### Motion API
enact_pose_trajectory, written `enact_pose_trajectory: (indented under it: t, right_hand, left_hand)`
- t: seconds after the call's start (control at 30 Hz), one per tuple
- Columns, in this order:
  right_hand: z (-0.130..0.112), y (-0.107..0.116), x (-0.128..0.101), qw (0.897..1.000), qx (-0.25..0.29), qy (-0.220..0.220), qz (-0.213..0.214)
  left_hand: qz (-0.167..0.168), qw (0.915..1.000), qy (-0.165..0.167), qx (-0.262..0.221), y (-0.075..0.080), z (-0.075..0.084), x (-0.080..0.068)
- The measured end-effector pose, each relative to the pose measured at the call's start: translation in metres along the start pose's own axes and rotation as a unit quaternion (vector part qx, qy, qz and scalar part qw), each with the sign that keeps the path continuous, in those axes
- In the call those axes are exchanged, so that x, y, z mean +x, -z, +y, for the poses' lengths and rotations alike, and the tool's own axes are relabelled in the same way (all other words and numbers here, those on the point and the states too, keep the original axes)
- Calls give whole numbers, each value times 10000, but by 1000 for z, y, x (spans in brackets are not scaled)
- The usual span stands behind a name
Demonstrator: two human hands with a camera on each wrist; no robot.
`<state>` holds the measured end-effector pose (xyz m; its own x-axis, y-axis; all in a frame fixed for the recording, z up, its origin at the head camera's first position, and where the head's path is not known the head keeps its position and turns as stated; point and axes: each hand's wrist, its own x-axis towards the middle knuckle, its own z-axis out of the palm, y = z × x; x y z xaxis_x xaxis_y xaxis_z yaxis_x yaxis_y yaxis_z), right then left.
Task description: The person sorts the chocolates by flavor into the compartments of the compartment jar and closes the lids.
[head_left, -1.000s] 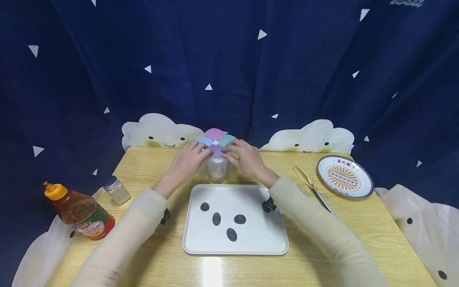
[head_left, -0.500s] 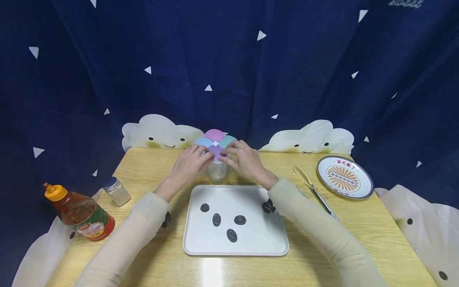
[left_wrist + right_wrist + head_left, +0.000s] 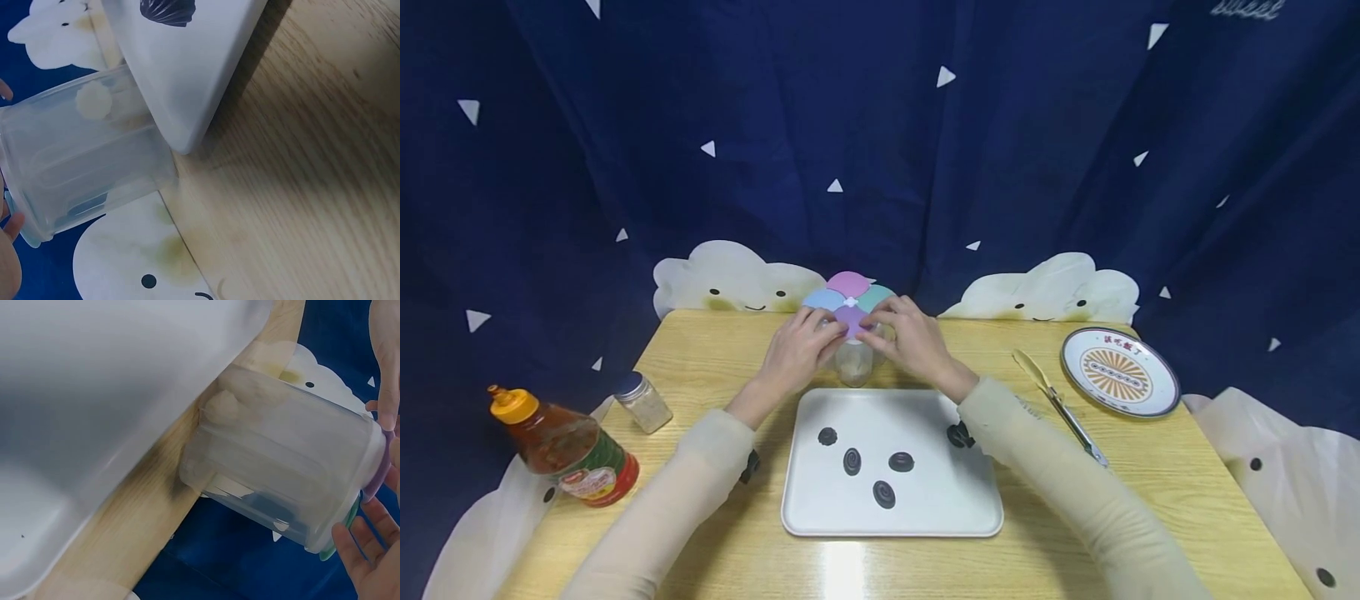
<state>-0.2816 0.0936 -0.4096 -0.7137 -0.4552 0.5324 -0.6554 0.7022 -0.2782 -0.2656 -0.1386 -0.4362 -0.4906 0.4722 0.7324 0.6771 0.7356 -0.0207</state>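
A clear seasoning container (image 3: 854, 360) with pastel petal lids (image 3: 848, 285) stands on the wooden table (image 3: 730, 350) just behind the white tray (image 3: 947, 500). My left hand (image 3: 797, 350) grips its left side. My right hand (image 3: 912, 337) grips its right side. Both sets of fingertips meet at the purple lid (image 3: 851, 317). The left wrist view shows the container (image 3: 81, 162) beside the tray corner (image 3: 187, 94). In the right wrist view my right fingers (image 3: 369, 556) curl under the rim of the container (image 3: 287, 469), which holds pale powder.
Several dark swirled pieces (image 3: 852, 460) lie on the tray. A sauce bottle (image 3: 568, 450) and a small spice jar (image 3: 642, 400) stand at the left. Tongs (image 3: 1060, 406) and a patterned plate (image 3: 1120, 371) lie at the right. A dark blue curtain hangs behind.
Both hands have stayed on the container, their fingertips shifting only slightly at the purple lid. Nothing else on the table has moved.
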Motion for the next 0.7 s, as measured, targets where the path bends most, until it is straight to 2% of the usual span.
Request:
enact_pose_trajectory:
  t: [0.27, 0.53, 0.7]
  right_hand:
    - [2, -5, -3, 9997, 73, 124, 219]
    - [4, -4, -4, 9998, 88, 140, 131]
    - [16, 1, -2, 9999, 138, -23, -24]
  left_hand:
    - [-107, 9998, 134, -36, 0, 2, -2]
    - [-345, 9992, 192, 92, 3, 4, 1]
    - [-552, 9976, 256, 335, 4, 5, 5]
